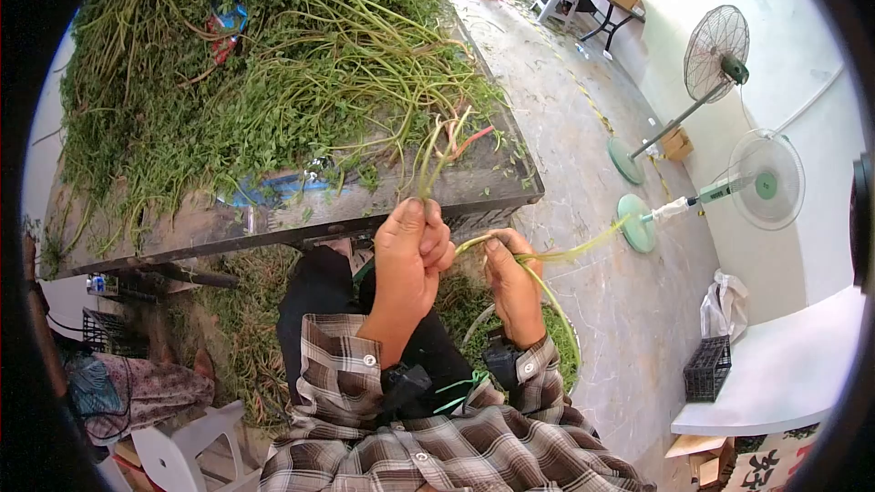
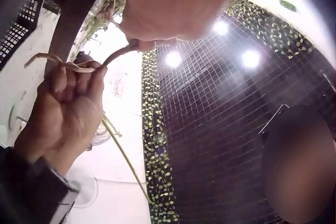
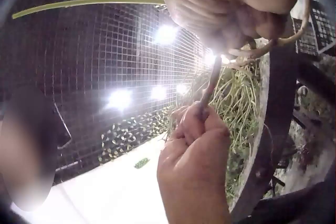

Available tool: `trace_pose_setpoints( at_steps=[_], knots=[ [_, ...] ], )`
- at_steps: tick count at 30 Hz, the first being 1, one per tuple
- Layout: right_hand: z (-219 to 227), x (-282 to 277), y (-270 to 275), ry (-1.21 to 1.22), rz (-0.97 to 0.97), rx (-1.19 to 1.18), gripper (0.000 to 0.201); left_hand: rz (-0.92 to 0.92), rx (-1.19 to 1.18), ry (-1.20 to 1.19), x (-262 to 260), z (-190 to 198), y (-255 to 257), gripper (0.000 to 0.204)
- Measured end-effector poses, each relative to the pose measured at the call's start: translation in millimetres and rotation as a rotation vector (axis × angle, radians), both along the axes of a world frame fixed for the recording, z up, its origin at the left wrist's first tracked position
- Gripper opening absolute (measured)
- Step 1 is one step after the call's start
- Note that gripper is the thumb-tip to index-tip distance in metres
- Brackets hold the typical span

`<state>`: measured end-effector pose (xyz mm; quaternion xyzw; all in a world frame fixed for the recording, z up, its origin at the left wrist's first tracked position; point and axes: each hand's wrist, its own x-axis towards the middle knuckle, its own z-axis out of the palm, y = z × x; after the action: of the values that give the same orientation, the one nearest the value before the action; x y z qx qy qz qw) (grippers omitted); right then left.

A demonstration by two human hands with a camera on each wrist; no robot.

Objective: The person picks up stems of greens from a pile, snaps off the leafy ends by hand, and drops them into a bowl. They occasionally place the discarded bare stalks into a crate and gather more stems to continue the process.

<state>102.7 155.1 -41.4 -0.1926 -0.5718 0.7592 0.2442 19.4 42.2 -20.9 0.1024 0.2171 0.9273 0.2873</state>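
Above the lap, close to the table's front edge, my left hand (image 1: 412,251) pinches thin green plant stems (image 1: 426,169) that stick up past its fingertips. To its right, my right hand (image 1: 516,287) grips a stem (image 1: 469,244) between thumb and fingers. That stem spans the short gap between the hands. Longer pale green ends (image 1: 583,248) trail out to the right from the right hand. In the left wrist view the stretched stem (image 2: 119,53) looks brownish, and the right hand (image 2: 68,108) holds its far end. The right wrist view shows the left hand (image 3: 195,155) pinching the stem's darker end (image 3: 211,85).
A large heap of leafy stems (image 1: 301,64) covers most of the dark wooden table (image 1: 365,205). Below sit more greens in a round container (image 1: 576,346). Two standing fans (image 1: 716,55) are at right. A white stool (image 1: 187,451) and another person's legs (image 1: 150,392) are at lower left.
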Motion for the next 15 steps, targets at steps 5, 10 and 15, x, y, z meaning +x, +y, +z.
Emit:
trace_pose_setpoints(
  at_steps=[5,10,15],
  knots=[
    [-2.9,6.5,11.4,0.01,-0.023,-0.276,0.014,-0.014,-0.018,0.0,3.8,-2.9,4.4,0.027],
    [-28.3,29.0,75.8,0.05,-0.335,-0.319,0.011,0.242,-0.005,-0.041,-23.9,14.6,-36.7,0.024],
    [-56.9,57.7,82.0,-0.084,-0.272,-0.046,0.014,0.235,0.056,0.032,-28.5,12.3,-41.9,0.024]
  ],
)
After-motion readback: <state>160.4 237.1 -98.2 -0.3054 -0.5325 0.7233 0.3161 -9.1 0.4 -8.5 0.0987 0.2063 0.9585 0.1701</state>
